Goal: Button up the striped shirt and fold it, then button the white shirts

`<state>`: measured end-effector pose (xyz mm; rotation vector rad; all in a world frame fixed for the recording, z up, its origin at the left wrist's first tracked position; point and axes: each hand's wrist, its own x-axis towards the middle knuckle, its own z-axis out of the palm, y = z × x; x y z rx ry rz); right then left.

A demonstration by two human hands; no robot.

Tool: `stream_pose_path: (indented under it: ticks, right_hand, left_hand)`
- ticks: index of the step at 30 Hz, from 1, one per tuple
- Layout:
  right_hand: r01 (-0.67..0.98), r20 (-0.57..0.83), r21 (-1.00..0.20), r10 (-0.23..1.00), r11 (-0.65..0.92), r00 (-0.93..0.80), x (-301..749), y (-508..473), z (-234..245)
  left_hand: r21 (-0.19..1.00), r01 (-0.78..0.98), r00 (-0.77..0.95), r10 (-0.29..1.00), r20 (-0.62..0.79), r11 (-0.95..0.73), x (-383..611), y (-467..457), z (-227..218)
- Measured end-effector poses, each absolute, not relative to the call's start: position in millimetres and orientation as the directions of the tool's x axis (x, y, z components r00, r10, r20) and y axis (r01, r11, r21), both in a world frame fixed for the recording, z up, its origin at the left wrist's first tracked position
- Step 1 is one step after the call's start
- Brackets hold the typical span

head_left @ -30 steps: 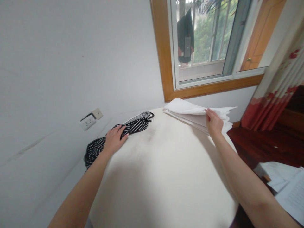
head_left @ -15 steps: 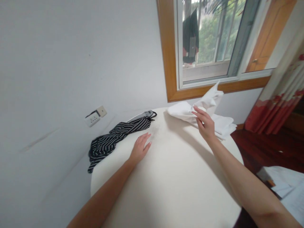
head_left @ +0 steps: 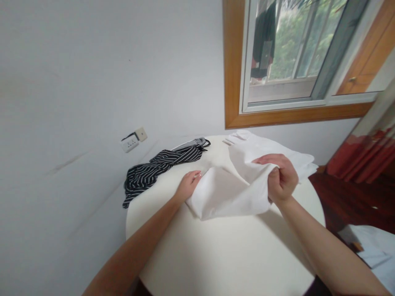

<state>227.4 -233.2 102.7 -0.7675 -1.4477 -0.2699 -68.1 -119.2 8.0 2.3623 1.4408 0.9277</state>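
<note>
Right hand [head_left: 282,176] has fingers and thumb closed on a bunched fold of white cloth [head_left: 228,197], right of the table's centre. Left hand [head_left: 188,185] sits at the cloth's left end, left of centre, palm low near the tabletop; fingers run in against the fabric, but whether they pinch it doesn't show.

Cloth spans the gap between the 2 hands: right end lifted in the grip, lower edge sagging toward the table [head_left: 228,255], nearest corner pointing at the near edge. Behind it, a white fabric pile [head_left: 277,146] lies on the far-right edge, right end reaching past the rim. Can't make out where the held piece ends and the pile begins.

Striped garment [head_left: 165,160], black with white lines, lies bunched along the far-left edge by the wall [head_left: 92,74]; its left end goes over the rim. Left hand is just beside it, not touching.

Room: bare tabletop runs from the cloth's lower edge to the near rim, plus a thin strip between left forearm and left rim. Wall limits the far-left side.
</note>
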Motion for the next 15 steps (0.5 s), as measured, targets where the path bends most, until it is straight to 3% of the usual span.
stream_pose_path:
  ticks: [3, 6, 11, 15]
  right_hand:
    - [0.590, 0.979, -0.153, 0.203, 0.793, -0.020, 227, -234, 109]
    - [0.604, 0.985, -0.111, 0.168, 0.790, -0.038, 231, -228, 111]
    - [0.710, 0.974, -0.219, 0.189, 0.669, 0.122, 246, -209, 103]
    - [0.760, 0.951, -0.302, 0.235, 0.576, 0.200, 263, -202, 100]
  left_hand:
    - [0.376, 0.821, 0.358, 0.900, 0.248, -0.430, -64, -131, 12]
    - [0.254, 0.891, 0.343, 0.924, 0.170, -0.377, -62, -142, 20]
    - [0.092, 0.940, 0.320, 0.942, 0.099, -0.329, -70, -149, 47]
    - [-0.122, 0.952, 0.279, 0.960, -0.029, -0.280, -97, -162, 79]
